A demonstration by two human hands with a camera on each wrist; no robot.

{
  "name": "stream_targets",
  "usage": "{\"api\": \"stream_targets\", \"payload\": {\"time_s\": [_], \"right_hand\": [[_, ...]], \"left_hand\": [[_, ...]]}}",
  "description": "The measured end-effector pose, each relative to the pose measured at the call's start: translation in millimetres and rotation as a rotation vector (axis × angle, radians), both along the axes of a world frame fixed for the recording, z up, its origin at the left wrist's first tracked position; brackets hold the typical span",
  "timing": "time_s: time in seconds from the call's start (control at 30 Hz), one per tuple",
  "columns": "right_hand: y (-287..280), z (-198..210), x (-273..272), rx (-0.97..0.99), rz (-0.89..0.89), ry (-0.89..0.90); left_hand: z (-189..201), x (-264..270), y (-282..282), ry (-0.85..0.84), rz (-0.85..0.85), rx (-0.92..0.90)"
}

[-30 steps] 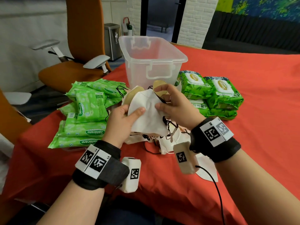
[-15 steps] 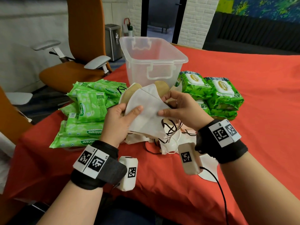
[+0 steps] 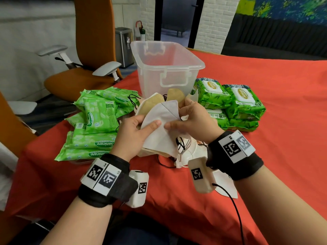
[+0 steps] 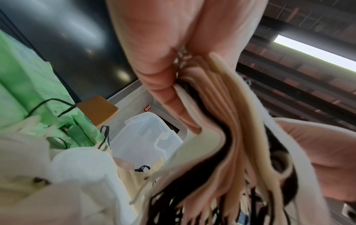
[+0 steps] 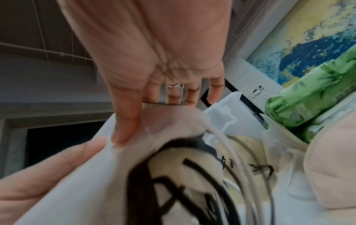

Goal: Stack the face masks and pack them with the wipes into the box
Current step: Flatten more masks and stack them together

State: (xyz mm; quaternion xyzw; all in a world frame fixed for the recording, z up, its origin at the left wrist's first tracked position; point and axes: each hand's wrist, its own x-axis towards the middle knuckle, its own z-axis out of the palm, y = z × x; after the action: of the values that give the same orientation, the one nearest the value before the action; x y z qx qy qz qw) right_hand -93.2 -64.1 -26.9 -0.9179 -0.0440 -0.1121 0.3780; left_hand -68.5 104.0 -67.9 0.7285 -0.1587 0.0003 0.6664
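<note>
We hold masks [image 3: 159, 128] above worktop [image 3: 265, 156], near box [image 3: 166, 71]: left hand [image 3: 131, 137] clamps stack, right hand [image 3: 192, 121] pinches top one. Square edges, tuck loops, before adding more.

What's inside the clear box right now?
Nothing shows inside the clear box: through its walls it looks empty. The masks held by the left hand and right hand cover its lower front, so that corner of the floor is unseen.
</note>
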Motion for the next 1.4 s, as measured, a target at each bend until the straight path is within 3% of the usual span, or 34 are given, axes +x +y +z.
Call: {"api": "stream_targets", "payload": {"time_s": [0.27, 0.5, 0.7, 0.8, 1.03, 1.2, 1.4], "right_hand": [[-1.9, 0.4, 4.1, -0.097, 0.073, 0.009], [3.8, -5.4, 1.9, 0.234, -0.097, 0.017], [3.6, -0.2, 2.1, 0.468, -0.093, -0.044], [4.4, 3.2, 2.7, 0.497, -0.094, -0.117], [7.2, 0.3, 5.5, 0.343, -0.076, -0.117], [15.4, 4.3, -6.7, 0.151, -0.056, -0.435], [12.3, 10.0, -1.4, 0.036, -0.057, -0.210]], "left_hand": [[-1.4, -1.0, 1.2, -0.021, -0.019, 0.048], [-2.9, 0.3, 0.6, -0.055, -0.080, 0.046], [-1.8, -0.5, 0.6, -0.029, -0.116, -0.010], [0.6, -1.3, 1.2, -0.027, -0.133, -0.025], [-1.3, 1.3, 1.1, -0.013, -0.107, 0.004], [-2.4, 0.8, -0.8, 0.012, -0.085, 0.002], [-2.5, 1.0, -0.3, -0.023, -0.099, 0.033]]}}
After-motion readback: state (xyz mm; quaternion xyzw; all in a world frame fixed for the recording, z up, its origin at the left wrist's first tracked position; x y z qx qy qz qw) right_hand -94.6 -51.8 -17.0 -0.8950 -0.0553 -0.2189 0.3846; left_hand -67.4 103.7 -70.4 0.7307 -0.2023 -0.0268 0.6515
